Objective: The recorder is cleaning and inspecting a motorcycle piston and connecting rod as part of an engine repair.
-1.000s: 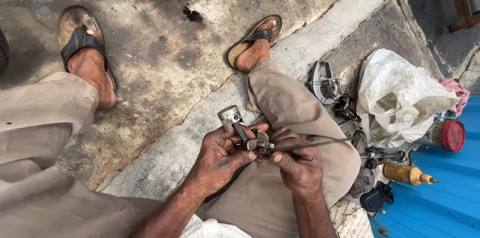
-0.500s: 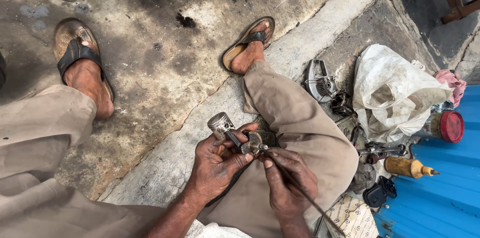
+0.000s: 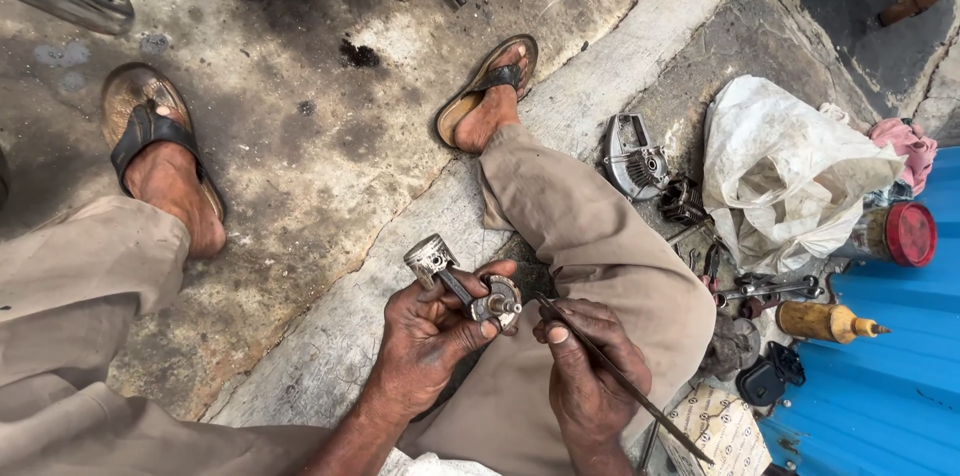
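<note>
sitting over stained concrete floor [image 3: 330,146], left hand [image 3: 430,336] gripping piston assembly [image 3: 462,286], right hand [image 3: 590,381] clamped on thin rod [image 3: 625,381]

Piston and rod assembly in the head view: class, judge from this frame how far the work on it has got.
Done: the piston and rod assembly is out of any engine, gripped in the left hand. In hand: the right hand holds a thin metal rod, its tip just short of the rod's bearing end. Left: an engine cover and loose tools lie unassembled on the ground.
</note>
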